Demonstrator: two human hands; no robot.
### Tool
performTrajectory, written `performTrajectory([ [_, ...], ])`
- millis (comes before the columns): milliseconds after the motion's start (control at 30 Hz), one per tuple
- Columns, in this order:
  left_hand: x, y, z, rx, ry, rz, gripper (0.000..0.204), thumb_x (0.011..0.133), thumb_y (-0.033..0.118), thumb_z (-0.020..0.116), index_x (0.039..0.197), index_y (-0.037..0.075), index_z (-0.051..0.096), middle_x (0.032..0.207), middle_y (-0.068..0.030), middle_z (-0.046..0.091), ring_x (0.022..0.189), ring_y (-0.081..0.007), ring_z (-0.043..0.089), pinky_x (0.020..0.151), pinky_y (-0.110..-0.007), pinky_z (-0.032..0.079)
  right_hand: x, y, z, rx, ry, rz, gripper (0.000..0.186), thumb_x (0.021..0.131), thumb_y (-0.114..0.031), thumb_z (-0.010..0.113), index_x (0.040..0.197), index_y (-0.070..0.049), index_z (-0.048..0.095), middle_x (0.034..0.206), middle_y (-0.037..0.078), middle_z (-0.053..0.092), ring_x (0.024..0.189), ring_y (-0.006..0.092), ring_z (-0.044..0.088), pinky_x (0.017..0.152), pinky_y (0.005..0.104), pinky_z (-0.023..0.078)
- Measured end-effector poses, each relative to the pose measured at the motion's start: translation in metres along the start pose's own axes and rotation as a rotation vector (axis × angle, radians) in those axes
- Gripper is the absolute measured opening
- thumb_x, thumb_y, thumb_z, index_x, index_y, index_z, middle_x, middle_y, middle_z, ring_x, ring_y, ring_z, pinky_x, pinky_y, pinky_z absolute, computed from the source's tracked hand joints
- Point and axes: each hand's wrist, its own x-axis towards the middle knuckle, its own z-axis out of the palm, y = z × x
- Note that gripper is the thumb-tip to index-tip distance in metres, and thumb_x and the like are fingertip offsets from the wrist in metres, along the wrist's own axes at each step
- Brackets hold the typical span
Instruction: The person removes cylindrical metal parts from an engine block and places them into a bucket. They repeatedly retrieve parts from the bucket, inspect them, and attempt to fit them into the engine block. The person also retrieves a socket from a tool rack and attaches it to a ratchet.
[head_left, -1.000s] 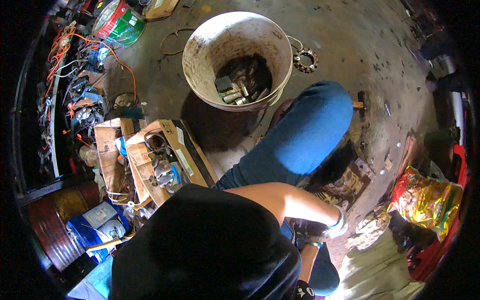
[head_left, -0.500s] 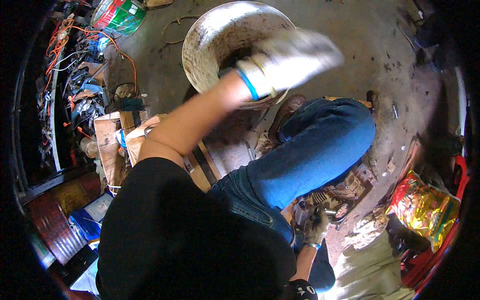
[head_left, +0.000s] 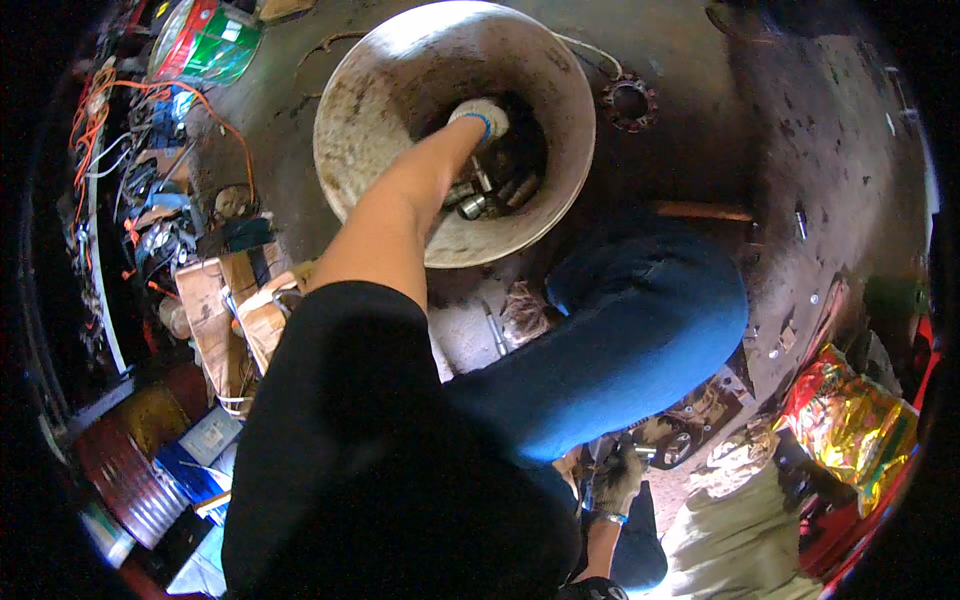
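Observation:
My left hand (head_left: 482,120), in a pale glove with a blue band at the wrist, reaches into a large grimy white bucket (head_left: 350,150); its fingers are hidden. Beneath it lie silver metal cylinders (head_left: 474,206) and darker pieces. At the lower right, beside my bent denim-clad leg (head_left: 640,330), my right hand (head_left: 618,476), in a dirty glove, is closed around a small silver cylinder (head_left: 645,453) near a dark metal machine part (head_left: 700,410) on the floor.
Cables and tools (head_left: 165,200) pile along the left, with cardboard boxes (head_left: 205,300), a green pail (head_left: 215,45), a rusty drum (head_left: 120,470) and a blue container (head_left: 185,460). A metal ring (head_left: 610,100) lies right of the bucket. A shiny gold-red bag (head_left: 840,420) sits lower right.
My left hand has swung up from beside the machine part, across the bucket, and down into it. My right hand stays low with the silver cylinder, which shows since half a second ago.

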Motion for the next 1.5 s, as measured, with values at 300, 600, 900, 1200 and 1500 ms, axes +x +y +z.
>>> performTrajectory([
  [300,0.023,0.022,0.045,-0.264,0.527,-0.251,0.042,0.096,0.041,0.051,0.125,0.016,0.068,0.133,-0.0150,0.063,0.119,-0.0344,0.063,0.097,-0.049,0.051,0.005,0.010,-0.011,-0.166,0.169,0.052,0.021,0.086,-0.017,0.068,0.101,-0.003,0.065,0.094,0.005,0.067,0.083,0.0188,0.066,0.071,0.0310,0.054],
  [600,0.023,0.020,0.059,-0.024,0.506,-0.177,0.042,0.096,0.042,0.051,0.115,0.013,0.073,0.119,-0.0153,0.070,0.111,-0.0319,0.067,0.092,-0.045,0.053,0.001,0.015,0.005,-0.223,0.182,0.037,0.026,0.086,-0.015,0.067,0.108,-0.002,0.064,0.102,0.008,0.068,0.090,0.0194,0.067,0.079,0.0328,0.057],
  [900,0.012,-0.057,0.002,0.049,0.196,-0.121,0.030,0.084,0.024,0.053,0.083,0.003,0.075,0.092,-0.0197,0.073,0.087,-0.0347,0.072,0.077,-0.046,0.056,-0.042,-0.033,0.044,-0.060,-0.132,-0.034,0.063,0.075,-0.016,0.076,0.131,0.001,0.053,0.119,0.016,0.065,0.106,0.0316,0.067,0.093,0.0477,0.058],
  [1200,0.003,0.009,0.045,-0.102,0.316,0.099,0.058,0.094,0.053,0.050,0.138,0.016,0.058,0.144,-0.0145,0.054,0.130,-0.0345,0.053,0.107,-0.046,0.044,-0.077,-0.075,0.055,-0.057,-0.266,-0.522,0.064,0.090,-0.010,0.065,0.149,-0.010,0.040,0.129,0.014,0.062,0.114,0.0246,0.061,0.096,0.0416,0.054],
  [1500,-0.017,0.044,0.043,0.138,0.293,0.138,0.050,0.096,0.041,0.049,0.133,0.011,0.062,0.140,-0.0171,0.057,0.126,-0.0372,0.056,0.105,-0.046,0.046,-0.081,-0.099,0.068,-0.211,-0.332,-0.774,0.070,0.092,-0.004,0.062,0.153,-0.003,0.028,0.129,0.014,0.062,0.106,0.0256,0.063,0.089,0.0338,0.054],
])
